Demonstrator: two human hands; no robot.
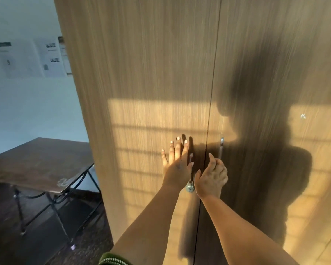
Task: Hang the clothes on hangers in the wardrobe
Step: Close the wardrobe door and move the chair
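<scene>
A tall wooden wardrobe fills the view, and its left door and right door are both closed. My left hand presses flat on the left door with straight fingers, just left of that door's metal handle. A round lock sits below that handle. My right hand has its fingers curled round the lower part of the right door handle, with the index finger pointing up. No clothes or hangers are in view.
A dark wooden table on black metal legs stands to the left of the wardrobe. Papers are stuck on the pale wall behind it. Sunlight and my shadow fall across the doors.
</scene>
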